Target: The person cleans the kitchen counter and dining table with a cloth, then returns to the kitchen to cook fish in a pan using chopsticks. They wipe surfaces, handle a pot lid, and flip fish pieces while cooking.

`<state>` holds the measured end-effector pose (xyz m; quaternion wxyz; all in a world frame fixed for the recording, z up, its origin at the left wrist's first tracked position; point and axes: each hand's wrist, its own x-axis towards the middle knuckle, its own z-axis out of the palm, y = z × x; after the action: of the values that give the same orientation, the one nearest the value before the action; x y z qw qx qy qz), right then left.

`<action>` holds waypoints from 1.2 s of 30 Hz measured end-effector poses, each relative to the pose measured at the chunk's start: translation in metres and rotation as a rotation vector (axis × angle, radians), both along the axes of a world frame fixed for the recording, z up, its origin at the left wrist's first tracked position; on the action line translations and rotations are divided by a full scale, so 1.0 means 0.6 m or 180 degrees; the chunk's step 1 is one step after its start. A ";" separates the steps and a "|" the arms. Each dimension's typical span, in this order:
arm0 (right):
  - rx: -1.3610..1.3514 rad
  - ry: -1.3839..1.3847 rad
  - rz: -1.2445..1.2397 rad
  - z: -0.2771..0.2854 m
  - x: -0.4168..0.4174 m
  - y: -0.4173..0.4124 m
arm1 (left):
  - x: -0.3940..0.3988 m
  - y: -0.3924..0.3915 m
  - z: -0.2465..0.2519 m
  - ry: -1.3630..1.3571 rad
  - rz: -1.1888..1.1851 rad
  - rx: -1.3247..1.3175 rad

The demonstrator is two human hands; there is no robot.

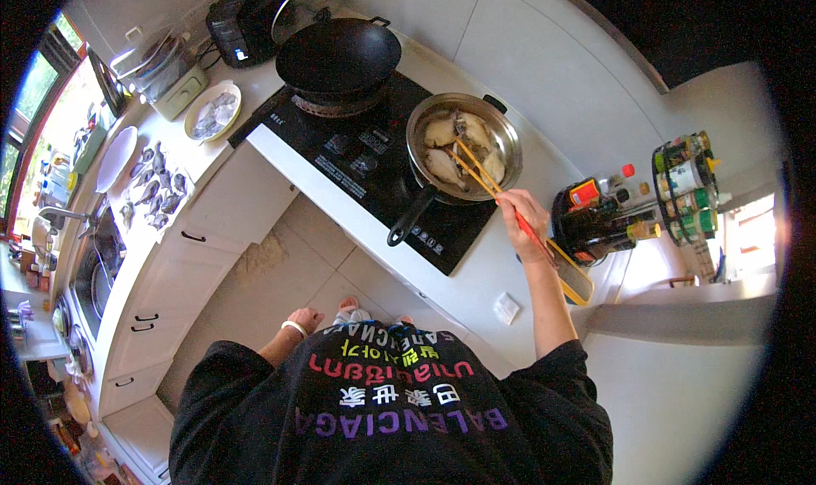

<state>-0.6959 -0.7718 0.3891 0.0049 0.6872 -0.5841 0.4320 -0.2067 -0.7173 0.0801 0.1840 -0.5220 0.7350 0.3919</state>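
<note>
My right hand (524,220) holds a pair of long chopsticks (477,169), red at the grip and yellowish toward the tips. Their tips reach into a steel frying pan (514,142) and touch or hover close over the pale browned pieces of food (444,166), which look like fish. Liquid or oil lies around the pieces. The pan sits on the right side of a black cooktop (357,160), its black handle (411,217) pointing toward me. My left hand (308,319), with a white band at the wrist, hangs by my body, away from the counter; its fingers look loosely curled.
A black wok (338,54) stands on the left burner, a glass lid (312,3) behind it. Left are a bowl of greyish pieces (215,110), several dark fish-like pieces (159,185) and a sink (99,274). Bottles on a rack (577,220) and a yellow-rimmed tray (574,278) stand right.
</note>
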 end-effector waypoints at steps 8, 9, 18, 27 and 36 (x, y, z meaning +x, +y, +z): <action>0.0066 -0.0168 0.0078 -0.010 -0.009 -0.021 | 0.008 -0.004 0.019 -0.0206 0.0004 0.0036; -0.0003 -0.0149 0.0090 -0.018 -0.009 -0.025 | 0.010 -0.001 0.011 -0.0189 0.0035 -0.0014; 0.0126 0.0092 0.0100 -0.080 -0.033 -0.080 | -0.010 0.000 0.002 -0.0117 -0.0072 -0.0061; -0.0337 -0.1122 -0.0208 -0.091 -0.040 -0.102 | -0.007 0.003 -0.013 -0.0009 -0.0028 -0.0128; -0.0550 -0.3994 -0.1136 -0.082 -0.078 -0.088 | -0.008 0.006 0.004 -0.0102 0.0027 -0.0014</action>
<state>-0.7429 -0.8243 0.3398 -0.2098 0.1946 -0.5443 0.7886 -0.2115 -0.7136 0.0822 0.1929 -0.5317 0.7306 0.3825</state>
